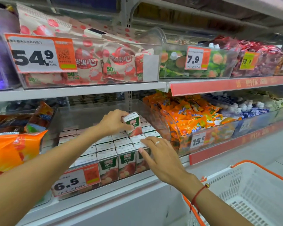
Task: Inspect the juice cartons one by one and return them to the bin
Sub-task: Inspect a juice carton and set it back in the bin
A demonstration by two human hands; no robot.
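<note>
My left hand (pixel 113 122) grips a small green-and-white juice carton (pixel 134 123) and holds it upright, slightly tilted, just above the rows of cartons. Several matching cartons (pixel 108 146) stand packed in a clear plastic bin (pixel 82 118) on the lower shelf, behind a 6.5 price tag (pixel 76 181). My right hand (pixel 160 156), with a ring on one finger, lies with straight fingers on the tops of the front right cartons at the bin's front corner. It holds nothing.
A white basket with orange handles (pixel 245 191) hangs at my right forearm. Clear bins of orange snack packs (pixel 191 118) and other bagged sweets flank the juice bin. The upper shelf (pixel 82 91) carries more bins with price tags.
</note>
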